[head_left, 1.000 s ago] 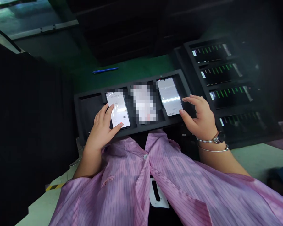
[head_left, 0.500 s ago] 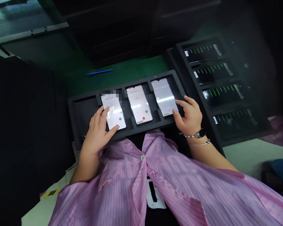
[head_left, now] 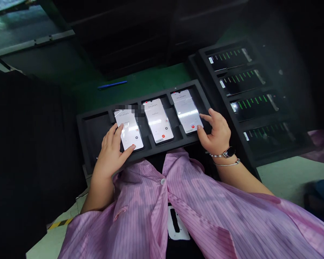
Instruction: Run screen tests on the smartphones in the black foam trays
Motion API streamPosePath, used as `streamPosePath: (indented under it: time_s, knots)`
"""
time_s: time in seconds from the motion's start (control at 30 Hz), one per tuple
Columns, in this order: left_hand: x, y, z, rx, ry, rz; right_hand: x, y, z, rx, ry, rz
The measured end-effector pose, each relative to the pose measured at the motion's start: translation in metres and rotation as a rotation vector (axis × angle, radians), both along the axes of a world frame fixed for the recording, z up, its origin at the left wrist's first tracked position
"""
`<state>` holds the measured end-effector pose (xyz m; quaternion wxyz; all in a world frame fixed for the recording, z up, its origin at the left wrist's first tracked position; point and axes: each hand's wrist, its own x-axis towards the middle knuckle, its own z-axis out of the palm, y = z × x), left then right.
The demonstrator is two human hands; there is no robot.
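A black foam tray [head_left: 97,127] lies in front of me with three lit phones in its slots; its leftmost slot is bare. My left hand [head_left: 112,151] rests on the left phone [head_left: 128,129], thumb at its lower edge and fingers at its left side. My right hand [head_left: 216,131] touches the right phone [head_left: 185,111] at its lower right corner, thumb and forefinger apart. The middle phone [head_left: 158,120] lies untouched between them. Both hands hold nothing lifted.
A second black tray [head_left: 202,61] with several dark-screened phones stands to the right. A blue pen [head_left: 112,85] lies on the green mat behind the tray. A dark mass fills the left side. My pink striped coat covers the foreground.
My right hand has slid left onto the right phone's corner. The screens now show call displays with red buttons. The left hand has hardly moved.
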<state>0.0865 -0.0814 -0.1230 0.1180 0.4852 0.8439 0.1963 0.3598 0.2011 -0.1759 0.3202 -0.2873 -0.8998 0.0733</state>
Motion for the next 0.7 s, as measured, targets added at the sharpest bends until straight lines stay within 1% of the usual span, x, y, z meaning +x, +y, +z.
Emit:
streamPosePath:
  time_s: [0.1, 0.23, 0.4, 0.5, 0.6, 0.7]
  knots:
    - [0.0, 0.0, 0.001, -0.01, -0.002, 0.001, -0.001, 0.0, 0.003, -0.014, -0.019, 0.004]
    - [-0.001, 0.0, -0.001, -0.013, -0.006, -0.002, -0.002, 0.0, 0.006, 0.029, 0.02, 0.073]
    - [-0.001, -0.001, -0.002, 0.013, 0.006, -0.014, -0.003, 0.0, 0.001, 0.016, 0.045, 0.016]
    - [-0.001, -0.001, -0.001, 0.024, -0.004, -0.007, -0.003, -0.001, 0.001, 0.003, 0.034, 0.013]
    - [-0.001, -0.001, -0.001, 0.036, -0.019, 0.023, -0.004, 0.0, 0.007, -0.06, -0.034, 0.013]
    - [-0.003, -0.001, -0.003, 0.06, 0.001, 0.047, -0.004, 0.003, 0.014, -0.166, -0.091, 0.038]
